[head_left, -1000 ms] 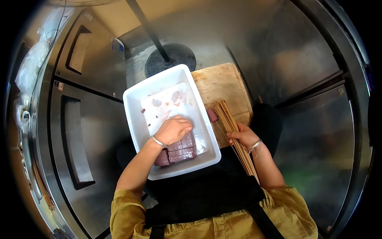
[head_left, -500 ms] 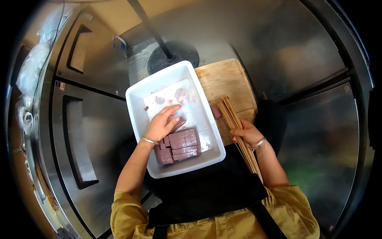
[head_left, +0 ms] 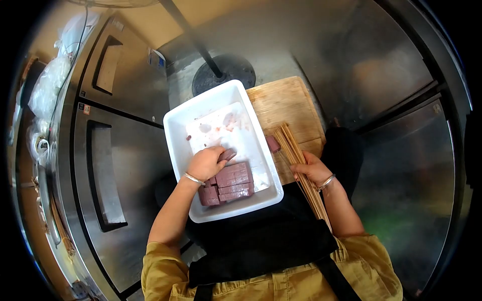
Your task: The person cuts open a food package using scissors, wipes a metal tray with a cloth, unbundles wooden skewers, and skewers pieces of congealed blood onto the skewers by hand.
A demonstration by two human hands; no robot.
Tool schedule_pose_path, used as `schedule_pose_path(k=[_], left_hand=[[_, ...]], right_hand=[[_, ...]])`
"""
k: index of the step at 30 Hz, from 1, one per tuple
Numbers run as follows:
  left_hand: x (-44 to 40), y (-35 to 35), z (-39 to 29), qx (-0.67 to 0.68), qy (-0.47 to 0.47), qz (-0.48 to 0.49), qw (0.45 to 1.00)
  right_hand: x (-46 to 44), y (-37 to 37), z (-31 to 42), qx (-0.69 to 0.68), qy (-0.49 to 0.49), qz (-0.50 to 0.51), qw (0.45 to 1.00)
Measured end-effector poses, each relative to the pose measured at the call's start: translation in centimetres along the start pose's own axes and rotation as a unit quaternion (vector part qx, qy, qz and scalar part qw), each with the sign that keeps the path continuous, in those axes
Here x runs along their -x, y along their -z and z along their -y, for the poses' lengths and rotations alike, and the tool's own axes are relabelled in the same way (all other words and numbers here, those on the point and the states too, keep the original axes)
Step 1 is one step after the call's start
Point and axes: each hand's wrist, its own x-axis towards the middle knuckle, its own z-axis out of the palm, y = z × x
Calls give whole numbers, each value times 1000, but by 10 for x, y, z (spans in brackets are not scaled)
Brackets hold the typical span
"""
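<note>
Inside the white plastic tub, my left hand has its fingers closed round a small purplish-brown slice that looks like blood tofu. Just below that hand sits a larger cut block of blood tofu, split into several pieces and partly covered by my fingers. My right hand grips a thick bundle of bamboo skewers, their far ends over the wooden cutting board. Another purplish-brown piece rests on the board, between the tub's rim and the skewers.
Stainless steel fridge doors stand close on the left, with more steel panels on the right. A round black stand base with a pole is beyond the tub. Plastic bags hang at far left.
My left hand has drawn back slightly towards me, and its spread fingers have closed on the loose slice, lifting its near side. The right hand stays with the skewers.
</note>
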Motion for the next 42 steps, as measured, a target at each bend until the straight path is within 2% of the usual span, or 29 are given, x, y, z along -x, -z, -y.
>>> schedule_pose_path(k=[4, 6, 7, 9, 16, 17, 18, 21, 25, 28, 32, 42], left_hand=[[-7, -8, 25, 24, 12, -1, 1000], [-13, -18, 48, 271, 47, 7, 961], [-15, -20, 51, 269, 46, 7, 962], [-21, -18, 52, 406, 77, 36, 910], [-31, -8, 6, 399, 30, 57, 915], [-28, -6, -2, 243, -15, 23, 970], [-25, -4, -8, 80, -60, -13, 995], [-16, -5, -27, 13, -59, -21, 998], [-21, -12, -39, 9, -57, -68, 996], [-27, -10, -45, 1, -87, -59, 994], [-30, -12, -48, -5, -81, -54, 995], [-30, -18, -55, 78, 24, -50, 995]], right_hand=[[-2, 2, -3, -2, 10, 13, 1000], [0, 1, -1, -4, 6, 12, 1000], [0, 0, 0, -3, 2, 10, 1000], [-1, 1, -1, 0, 1, 13, 1000], [1, -2, 4, 27, -25, 2, 999], [2, -2, 5, 28, -25, 1, 999], [2, -3, 6, 25, -22, 5, 999], [1, -5, 5, 15, -12, 11, 1000], [-1, -4, 1, 9, -4, 14, 1000], [0, -2, -1, 8, -4, 13, 1000], [-1, 0, -4, 14, 5, 9, 1000], [-5, 3, -7, 32, -1, 14, 999]])
